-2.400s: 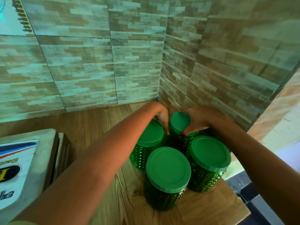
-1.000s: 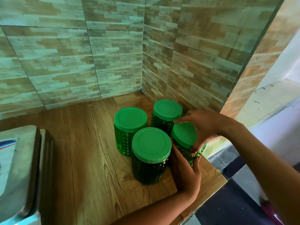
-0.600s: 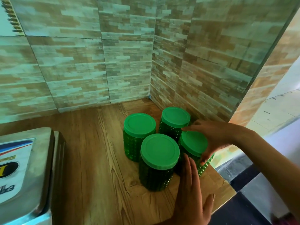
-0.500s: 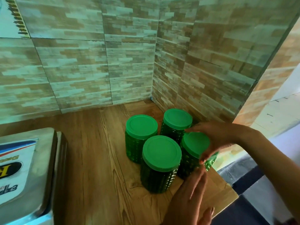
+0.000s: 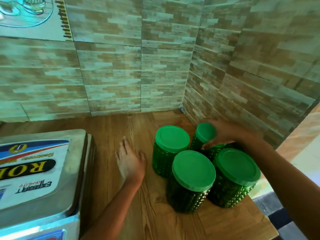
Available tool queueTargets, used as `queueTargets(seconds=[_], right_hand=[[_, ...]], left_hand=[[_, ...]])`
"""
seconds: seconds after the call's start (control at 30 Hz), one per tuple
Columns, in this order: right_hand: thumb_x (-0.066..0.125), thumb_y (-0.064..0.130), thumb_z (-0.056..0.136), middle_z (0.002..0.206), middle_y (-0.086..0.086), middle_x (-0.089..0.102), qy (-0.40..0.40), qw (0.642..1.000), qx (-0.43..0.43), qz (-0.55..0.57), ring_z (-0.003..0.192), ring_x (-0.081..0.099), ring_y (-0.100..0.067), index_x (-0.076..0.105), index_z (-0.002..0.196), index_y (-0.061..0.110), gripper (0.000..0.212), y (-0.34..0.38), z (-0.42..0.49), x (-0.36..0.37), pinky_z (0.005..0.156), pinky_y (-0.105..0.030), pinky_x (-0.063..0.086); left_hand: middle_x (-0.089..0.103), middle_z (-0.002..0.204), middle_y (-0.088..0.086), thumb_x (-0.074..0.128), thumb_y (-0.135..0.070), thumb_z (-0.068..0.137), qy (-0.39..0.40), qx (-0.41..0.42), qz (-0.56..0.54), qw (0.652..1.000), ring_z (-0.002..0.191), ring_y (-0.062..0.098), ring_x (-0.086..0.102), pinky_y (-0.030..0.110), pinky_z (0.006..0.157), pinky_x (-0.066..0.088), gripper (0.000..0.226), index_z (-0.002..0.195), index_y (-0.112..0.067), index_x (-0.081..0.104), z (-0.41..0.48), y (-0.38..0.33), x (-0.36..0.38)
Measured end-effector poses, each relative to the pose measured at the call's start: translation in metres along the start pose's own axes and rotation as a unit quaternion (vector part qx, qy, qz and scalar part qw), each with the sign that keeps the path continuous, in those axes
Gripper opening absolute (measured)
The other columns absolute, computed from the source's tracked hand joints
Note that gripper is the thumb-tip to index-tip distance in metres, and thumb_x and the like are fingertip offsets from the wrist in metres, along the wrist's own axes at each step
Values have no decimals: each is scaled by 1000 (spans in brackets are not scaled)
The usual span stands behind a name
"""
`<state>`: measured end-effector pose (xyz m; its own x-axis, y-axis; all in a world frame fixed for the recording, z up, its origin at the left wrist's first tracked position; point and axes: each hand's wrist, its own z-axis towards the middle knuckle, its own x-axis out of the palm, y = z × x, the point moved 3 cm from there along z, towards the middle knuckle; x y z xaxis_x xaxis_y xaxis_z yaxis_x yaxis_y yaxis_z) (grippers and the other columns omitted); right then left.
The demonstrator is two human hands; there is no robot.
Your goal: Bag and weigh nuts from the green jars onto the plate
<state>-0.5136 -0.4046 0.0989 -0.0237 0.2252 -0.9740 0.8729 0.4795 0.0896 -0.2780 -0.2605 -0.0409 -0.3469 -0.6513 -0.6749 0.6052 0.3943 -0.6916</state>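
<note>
Four studded green jars with green lids stand together in the table's right corner: back left jar, back right jar, front middle jar, front right jar. My right hand reaches over the front right jar and grips the lid of the back right jar, thumb at its near edge. Left of the jars, my left hand hovers flat over the wooden table, blurred, fingers spread, holding nothing.
A steel weighing scale with a printed sticker fills the left side. Tiled walls close the corner behind and to the right of the jars. The table ends just right of the front right jar, with dark floor below.
My right hand left the front right jar's lid and went back to the back right jar. My left hand swung from beside the front jars out to the left.
</note>
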Motion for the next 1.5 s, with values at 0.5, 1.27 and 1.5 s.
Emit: queueTargets(seconds=[0.5, 1.27, 1.5], right_hand=[[83, 41, 60, 143, -10, 36, -121, 992, 11, 31, 122, 43, -31, 38, 137, 25, 91, 29, 105, -36, 96, -47, 44], [68, 49, 77, 138, -16, 41, -150, 987, 32, -50, 123, 43, -33, 43, 134, 8, 74, 61, 242, -32, 104, -47, 36], [53, 68, 77, 149, -1, 34, 140, 977, -157, -32, 127, 43, -25, 39, 140, 25, 77, 137, 116, -44, 99, -41, 44]], left_hand=[[6, 156, 14, 24, -40, 95, 130, -14, 186, 974, 144, 26, 0, 40, 117, -2, 64, 148, -7, 8, 2, 21, 24], [58, 121, 26, 32, -35, 73, 160, -2, 239, 958, 114, 41, 55, 55, 95, 38, 65, 113, 5, 63, 7, 29, 41], [24, 151, 21, 4, -42, 77, 148, -1, 239, 960, 141, 34, 17, 44, 114, 5, 82, 143, -2, 29, 4, 26, 36]])
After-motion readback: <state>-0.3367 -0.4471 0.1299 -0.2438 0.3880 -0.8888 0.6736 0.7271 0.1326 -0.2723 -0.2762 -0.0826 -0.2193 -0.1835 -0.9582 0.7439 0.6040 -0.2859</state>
